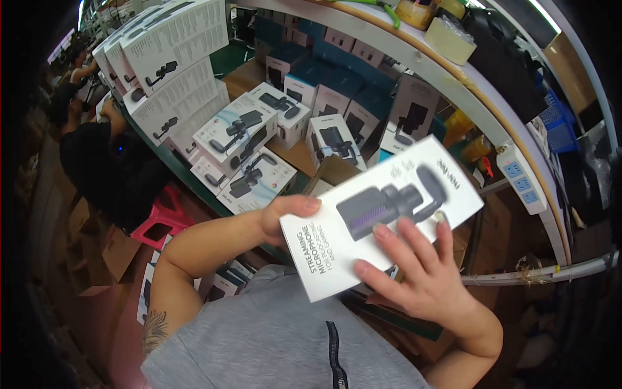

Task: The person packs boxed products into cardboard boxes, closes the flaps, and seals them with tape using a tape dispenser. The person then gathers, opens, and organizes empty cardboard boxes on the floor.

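Observation:
A white microphone box is held up tilted in front of my chest, its printed face with a dark microphone picture turned up toward me. My left hand grips its left end, thumb on the face and the other fingers hidden behind. Across the lower edge lies my right hand, several fingertips resting on the printed face. Its thumb seems to be tucked under the box, mostly out of sight. Just beyond, more microphone boxes lie and stand on the bench, beside an open brown carton.
Tall stacks of white boxes stand at the left bench edge. A curved shelf carries tape rolls and green-handled pliers. A power strip hangs at right. A person in black sits on a pink stool at left.

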Available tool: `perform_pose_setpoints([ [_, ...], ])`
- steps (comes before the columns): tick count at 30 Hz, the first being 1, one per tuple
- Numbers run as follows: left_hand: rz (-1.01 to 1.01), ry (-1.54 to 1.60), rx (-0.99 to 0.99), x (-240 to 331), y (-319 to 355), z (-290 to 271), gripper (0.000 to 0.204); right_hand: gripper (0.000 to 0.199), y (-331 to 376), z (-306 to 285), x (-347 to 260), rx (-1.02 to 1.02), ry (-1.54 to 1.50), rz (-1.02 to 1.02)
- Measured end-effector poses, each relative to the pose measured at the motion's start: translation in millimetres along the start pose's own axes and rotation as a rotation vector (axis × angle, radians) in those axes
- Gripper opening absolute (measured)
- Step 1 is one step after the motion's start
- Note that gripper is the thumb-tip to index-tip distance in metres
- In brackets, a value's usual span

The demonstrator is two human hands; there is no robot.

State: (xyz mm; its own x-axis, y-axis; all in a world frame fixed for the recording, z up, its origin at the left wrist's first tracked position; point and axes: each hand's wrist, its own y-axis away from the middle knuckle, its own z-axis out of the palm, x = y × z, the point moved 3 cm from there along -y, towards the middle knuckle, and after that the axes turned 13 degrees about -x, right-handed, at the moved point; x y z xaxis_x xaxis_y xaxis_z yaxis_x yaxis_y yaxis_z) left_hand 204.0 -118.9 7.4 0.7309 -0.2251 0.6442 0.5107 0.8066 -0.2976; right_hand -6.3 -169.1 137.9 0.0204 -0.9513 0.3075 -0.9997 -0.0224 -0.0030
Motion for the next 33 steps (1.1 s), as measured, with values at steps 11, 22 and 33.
perform_pose_setpoints([
  [11, -0.453, -0.068, -0.310, -43.2, -72.8, 14.1, 0.085, 0.066, 95.4, 132.9, 41.0, 0.346, -2.188, 0.739],
  [22, -0.651, -0.527, 0.027, -186.1, -179.9, -41.4, 0.060, 0.068, 144.2, 202.2, 37.5, 0.701, -2.086, 1.061],
  [33, -0.443, -0.750, 0.132, -184.6, -194.5, -59.0, 0.055, 0.076, 184.8, 223.8, 45.5, 0.569, -2.161, 1.264],
])
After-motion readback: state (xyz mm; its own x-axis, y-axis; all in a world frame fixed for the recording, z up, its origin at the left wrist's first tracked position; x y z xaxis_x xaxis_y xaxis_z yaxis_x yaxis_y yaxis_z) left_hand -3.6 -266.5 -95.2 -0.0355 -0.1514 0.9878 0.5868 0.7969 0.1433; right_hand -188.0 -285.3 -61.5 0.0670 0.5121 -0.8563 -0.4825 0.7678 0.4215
